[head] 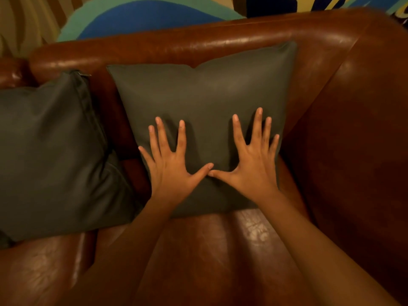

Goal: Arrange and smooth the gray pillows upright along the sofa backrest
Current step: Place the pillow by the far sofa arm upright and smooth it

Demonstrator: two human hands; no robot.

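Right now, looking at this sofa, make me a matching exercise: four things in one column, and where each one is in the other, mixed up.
Things
1. right pillow
2. left pillow
3. zipper pull
4. sofa armrest

Places
A. at the top corner of the left pillow
B. along the right edge of the picture
C. under both flat, spread hands, the left hand and the right hand, leaning on the backrest
D. partly cut off by the left edge of the picture

Pairs: 1-C, 2-D, 3-A, 4-B
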